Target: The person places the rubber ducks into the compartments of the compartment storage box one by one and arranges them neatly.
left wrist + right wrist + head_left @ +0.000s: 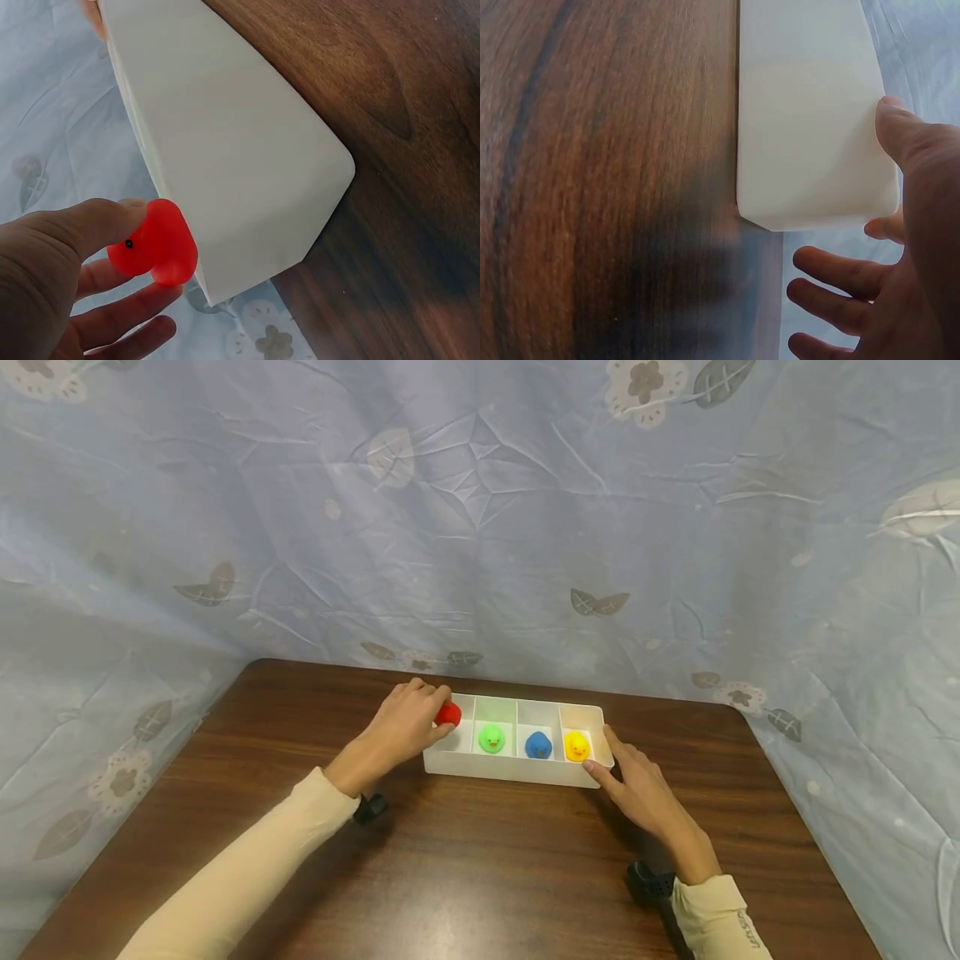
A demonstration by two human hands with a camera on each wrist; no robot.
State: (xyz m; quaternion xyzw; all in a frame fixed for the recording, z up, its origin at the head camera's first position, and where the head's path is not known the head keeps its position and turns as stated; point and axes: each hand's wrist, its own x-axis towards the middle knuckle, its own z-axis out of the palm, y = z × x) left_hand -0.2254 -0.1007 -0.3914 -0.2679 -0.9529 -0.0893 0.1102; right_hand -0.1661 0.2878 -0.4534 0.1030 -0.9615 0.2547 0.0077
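Note:
In the head view a long white box (pixel 510 768) with a row of compartments stands on the table. My left hand (pixel 408 718) pinches a red rubber duck (pixel 448 715) between thumb and fingers over the leftmost compartment. The left wrist view shows the red duck (pixel 161 244) right at the box's rim. A green duck (pixel 491 738), a blue duck (pixel 538 745) and a yellow duck (pixel 577 746) sit in one compartment each, left to right. At the right end, my right hand (pixel 641 789) touches the rim with thumb and index finger; its other fingers (pixel 840 270) are extended beside the end wall.
The box sits near the far edge of the dark wooden table (pixel 450 860). A pale curtain (pixel 480 527) with leaf and flower prints hangs behind and at both sides. Dark straps with devices (pixel 651 881) are on the wrists.

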